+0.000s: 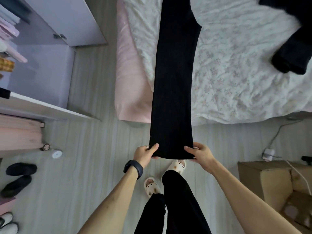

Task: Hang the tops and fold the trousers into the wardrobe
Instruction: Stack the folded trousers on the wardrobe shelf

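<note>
A bed (236, 73) with a floral sheet stands beside an open wardrobe (42, 65). Black trousers (173, 81) stretch from the bed out over the floor, their near end pinched at both corners by the left grip (146, 153) and the right grip (200, 154).

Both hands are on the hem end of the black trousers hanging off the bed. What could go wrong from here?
1. The left hand and right hand only pinch the hem corners of the black trousers; a slip would likely drop that end onto the floor.
2. The rest lies on the wrinkled bedsheet; pulling hard may drag it off the bed.
3. The open wardrobe door stands on the left; swinging the long cloth there could snag.
</note>
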`<state>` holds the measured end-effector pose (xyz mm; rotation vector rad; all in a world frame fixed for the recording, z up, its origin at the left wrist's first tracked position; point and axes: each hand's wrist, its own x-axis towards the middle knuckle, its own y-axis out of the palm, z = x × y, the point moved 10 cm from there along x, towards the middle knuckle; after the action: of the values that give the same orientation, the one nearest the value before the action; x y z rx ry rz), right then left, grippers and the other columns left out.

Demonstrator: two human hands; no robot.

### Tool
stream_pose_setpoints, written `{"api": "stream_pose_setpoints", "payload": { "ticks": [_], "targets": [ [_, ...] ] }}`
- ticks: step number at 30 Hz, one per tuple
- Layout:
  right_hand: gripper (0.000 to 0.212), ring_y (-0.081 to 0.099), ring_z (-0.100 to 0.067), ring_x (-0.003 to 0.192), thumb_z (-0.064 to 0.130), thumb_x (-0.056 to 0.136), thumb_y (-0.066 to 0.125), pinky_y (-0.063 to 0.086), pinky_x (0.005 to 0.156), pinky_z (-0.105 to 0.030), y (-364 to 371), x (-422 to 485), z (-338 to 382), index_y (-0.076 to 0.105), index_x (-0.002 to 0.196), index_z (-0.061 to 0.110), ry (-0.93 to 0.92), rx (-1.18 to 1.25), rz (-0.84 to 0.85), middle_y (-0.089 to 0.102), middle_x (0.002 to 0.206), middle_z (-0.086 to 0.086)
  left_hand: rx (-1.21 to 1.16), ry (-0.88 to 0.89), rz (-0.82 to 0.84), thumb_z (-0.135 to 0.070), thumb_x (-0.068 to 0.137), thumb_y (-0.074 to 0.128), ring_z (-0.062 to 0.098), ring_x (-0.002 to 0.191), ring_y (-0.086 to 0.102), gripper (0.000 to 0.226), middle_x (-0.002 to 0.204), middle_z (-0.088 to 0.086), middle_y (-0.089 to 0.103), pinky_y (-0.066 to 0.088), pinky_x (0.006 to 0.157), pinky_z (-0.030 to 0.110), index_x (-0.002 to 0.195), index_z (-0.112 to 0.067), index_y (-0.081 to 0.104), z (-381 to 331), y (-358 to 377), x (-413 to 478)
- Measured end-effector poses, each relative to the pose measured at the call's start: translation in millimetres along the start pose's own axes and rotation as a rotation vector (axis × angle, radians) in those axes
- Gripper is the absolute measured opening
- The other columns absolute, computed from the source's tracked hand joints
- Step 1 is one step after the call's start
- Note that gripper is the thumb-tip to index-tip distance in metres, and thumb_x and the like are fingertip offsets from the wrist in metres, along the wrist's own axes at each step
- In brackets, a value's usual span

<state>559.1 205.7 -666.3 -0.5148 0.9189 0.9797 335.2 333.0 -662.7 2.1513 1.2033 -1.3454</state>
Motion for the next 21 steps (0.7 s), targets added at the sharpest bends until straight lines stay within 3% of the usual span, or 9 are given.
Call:
{"api": "stream_pose_setpoints", "payload": {
  "ticks": [3, 6, 10, 14, 18, 21],
  "targets": [
    [0.016, 0.076, -0.013, 0.086, 0.025, 0.093, 0.073, 0.058, 0.065, -0.022, -1.2, -24.2, 8.2, 0.071, 0.107, 0.019, -0.059, -0.016, -0.121, 0.079, 0.091, 0.001, -0.067, 0.026, -0.011, -0.037, 0.092, 0.070, 0.028, 0.087, 0.075, 0.031, 0.091, 0.014, 0.066, 0.055, 0.079, 0.032, 0.091, -0.007, 0.064, -15.6, -11.0, -22.0],
    [0.012, 0.075, -0.011, 0.082, 0.031, 0.093, 0.073, 0.059, 0.066, -0.023, -3.3, -49.3, 27.3, 0.072, 0.100, 0.022, -0.144, -0.029, -0.236, 0.079, 0.087, 0.002, 0.082, 0.134, -0.083, -0.035, 0.097, 0.062, 0.038, 0.096, 0.069, 0.029, 0.087, 0.016, 0.066, 0.054, 0.089, 0.044, 0.087, -0.008, 0.064, -37.4, -18.9, -44.0],
    [0.012, 0.075, -0.015, 0.079, 0.031, 0.092, 0.074, 0.060, 0.069, -0.026, 0.2, -73.0, 31.6, 0.071, 0.095, 0.019, -0.146, -0.003, -0.288, 0.078, 0.086, 0.000, 0.168, 0.209, -0.200, -0.038, 0.100, 0.053, 0.024, 0.072, 0.060, 0.030, 0.075, 0.007, 0.057, 0.044, 0.066, 0.032, 0.081, -0.015, 0.057, -53.1, -23.1, -74.6],
    [0.023, 0.075, -0.019, 0.066, 0.031, 0.090, 0.076, 0.063, 0.066, -0.030, -7.1, -92.6, 16.8, 0.070, 0.091, 0.008, -0.077, -0.081, -0.359, 0.076, 0.073, -0.003, 0.329, 0.208, -0.262, -0.037, 0.102, 0.046, 0.018, 0.056, 0.042, 0.042, 0.063, 0.004, 0.045, 0.030, 0.053, 0.030, 0.069, -0.012, 0.042, -52.7, -22.0, -93.1],
    [0.027, 0.069, -0.019, 0.055, 0.026, 0.087, 0.078, 0.063, 0.065, -0.033, -9.7, -107.4, 45.2, 0.064, 0.088, 0.003, -0.076, 0.016, -0.332, 0.073, 0.072, -0.011, 0.395, 0.222, -0.232, -0.034, 0.104, 0.039, 0.020, 0.064, 0.052, 0.037, 0.075, 0.007, 0.056, 0.041, 0.060, 0.031, 0.077, -0.011, 0.048, -81.8, -23.9, -104.5],
    [0.029, 0.067, -0.018, 0.056, 0.026, 0.087, 0.079, 0.060, 0.065, -0.029, -5.1, -122.0, 69.9, 0.066, 0.089, 0.001, -0.141, 0.003, -0.303, 0.073, 0.067, -0.010, 0.390, 0.233, -0.174, -0.035, 0.105, 0.037, 0.029, 0.088, 0.065, 0.035, 0.100, 0.014, 0.067, 0.049, 0.077, 0.038, 0.109, -0.006, 0.057, -96.1, -29.8, -110.2]
  ]
}}
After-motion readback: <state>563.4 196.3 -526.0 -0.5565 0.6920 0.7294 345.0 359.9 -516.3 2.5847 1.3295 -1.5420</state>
